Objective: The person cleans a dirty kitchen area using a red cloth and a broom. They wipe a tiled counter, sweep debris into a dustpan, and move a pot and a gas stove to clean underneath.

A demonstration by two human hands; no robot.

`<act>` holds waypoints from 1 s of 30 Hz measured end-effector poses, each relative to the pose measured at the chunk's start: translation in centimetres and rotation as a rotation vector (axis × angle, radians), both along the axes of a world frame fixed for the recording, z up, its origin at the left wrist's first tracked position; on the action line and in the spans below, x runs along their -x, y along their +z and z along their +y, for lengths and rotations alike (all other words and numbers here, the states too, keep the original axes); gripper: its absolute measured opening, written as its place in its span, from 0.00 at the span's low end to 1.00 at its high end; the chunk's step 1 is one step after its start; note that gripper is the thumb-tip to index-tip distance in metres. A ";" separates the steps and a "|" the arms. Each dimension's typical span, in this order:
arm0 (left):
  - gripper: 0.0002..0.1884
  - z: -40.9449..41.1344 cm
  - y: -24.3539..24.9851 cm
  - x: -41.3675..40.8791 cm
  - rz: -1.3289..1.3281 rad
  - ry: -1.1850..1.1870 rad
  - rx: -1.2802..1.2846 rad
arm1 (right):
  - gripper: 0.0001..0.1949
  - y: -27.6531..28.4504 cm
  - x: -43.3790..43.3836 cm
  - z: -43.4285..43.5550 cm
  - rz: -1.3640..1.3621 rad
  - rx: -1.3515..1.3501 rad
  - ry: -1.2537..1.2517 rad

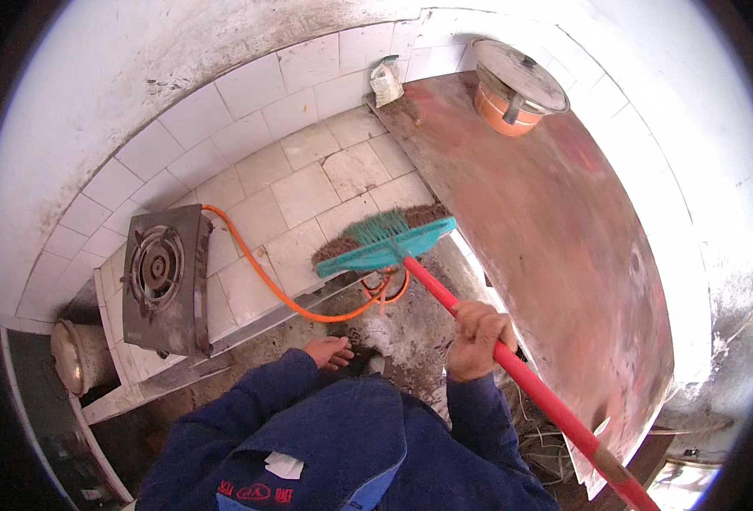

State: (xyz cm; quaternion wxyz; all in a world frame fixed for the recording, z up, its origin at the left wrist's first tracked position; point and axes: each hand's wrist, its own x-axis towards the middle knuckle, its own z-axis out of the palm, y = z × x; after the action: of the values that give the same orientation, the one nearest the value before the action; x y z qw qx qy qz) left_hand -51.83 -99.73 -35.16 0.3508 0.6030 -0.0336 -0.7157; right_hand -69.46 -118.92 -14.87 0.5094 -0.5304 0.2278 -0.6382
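Observation:
My right hand [480,340] grips the red handle of a push broom [389,246]. The broom's teal head and its green and brown bristles rest at the front edge of a white-tiled counter [303,191]. My left hand [329,352] hangs free in front of the counter, fingers loosely apart and holding nothing. An orange gas hose [255,271] runs from a gas stove [162,281] along the counter's edge and down to a coil below the broom head.
A lidded orange pot [510,115] stands at the far end of a reddish-brown board [542,217] on the right. A small white bag [386,83] leans against the tiled wall. A metal pot [82,358] sits left of the counter. Debris [545,447] lies at lower right.

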 end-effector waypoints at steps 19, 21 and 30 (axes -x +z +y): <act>0.19 5.8 16.9 -3.7 -0.653 0.444 0.640 | 0.12 8.0 -8.5 1.2 0.723 0.233 0.377; 0.20 7.7 22.5 -6.1 -0.823 0.663 0.933 | 0.12 6.1 -11.9 4.1 0.850 0.469 0.536; 0.49 35.5 30.8 -20.0 -0.699 1.012 1.516 | 0.10 4.4 -24.8 16.6 1.212 1.015 0.870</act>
State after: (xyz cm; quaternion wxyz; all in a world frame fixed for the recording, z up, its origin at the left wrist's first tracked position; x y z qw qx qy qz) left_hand -31.84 -64.24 -4.36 0.8818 0.3387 -0.3244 -0.0497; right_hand -44.63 -102.32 -10.46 0.2030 -0.9762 -0.0725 -0.0239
